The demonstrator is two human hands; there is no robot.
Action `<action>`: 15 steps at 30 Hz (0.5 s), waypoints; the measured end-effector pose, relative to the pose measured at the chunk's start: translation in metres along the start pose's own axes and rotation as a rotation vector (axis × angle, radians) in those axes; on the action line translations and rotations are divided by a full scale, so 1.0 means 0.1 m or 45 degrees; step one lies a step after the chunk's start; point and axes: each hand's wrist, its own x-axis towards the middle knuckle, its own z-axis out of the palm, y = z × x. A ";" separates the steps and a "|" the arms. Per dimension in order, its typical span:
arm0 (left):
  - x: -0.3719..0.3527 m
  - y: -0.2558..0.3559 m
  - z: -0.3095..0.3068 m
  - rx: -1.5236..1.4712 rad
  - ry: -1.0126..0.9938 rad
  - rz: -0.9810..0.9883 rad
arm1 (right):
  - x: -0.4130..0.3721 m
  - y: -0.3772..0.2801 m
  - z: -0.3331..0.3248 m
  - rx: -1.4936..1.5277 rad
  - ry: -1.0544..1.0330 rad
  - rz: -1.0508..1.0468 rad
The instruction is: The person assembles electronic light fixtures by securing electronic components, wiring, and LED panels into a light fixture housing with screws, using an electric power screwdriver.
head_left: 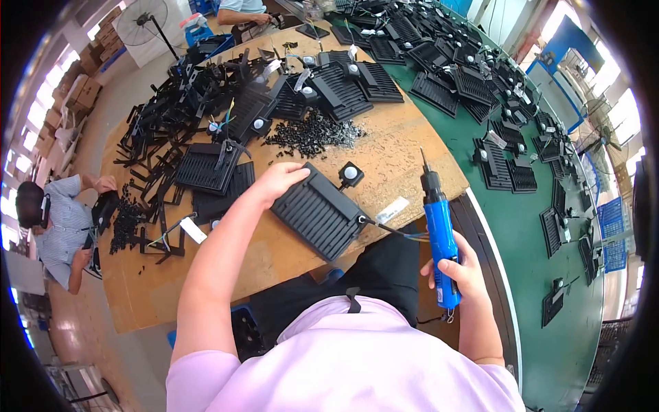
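My right hand is wrapped round a blue electric screwdriver, whose black nose and thin bit point up and away from me. My left hand grips the upper left corner of a black finned floodlight, with some fingers hidden at its edge. The floodlight lies tilted at the near edge of the wooden table, fins up. A small motion sensor with a white dome sits at its far side. From its right corner a cable with coloured wires runs toward the screwdriver.
Black screws lie heaped beyond the floodlight, beside silver ones. Black brackets and more floodlights crowd the left and far table. A green conveyor carries floodlights on the right. One person sits left, another works farther back.
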 end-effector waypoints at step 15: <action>0.27 0.10 0.71 0.871 0.849 0.924 | -0.06 0.37 -0.45 -0.059 0.298 -0.616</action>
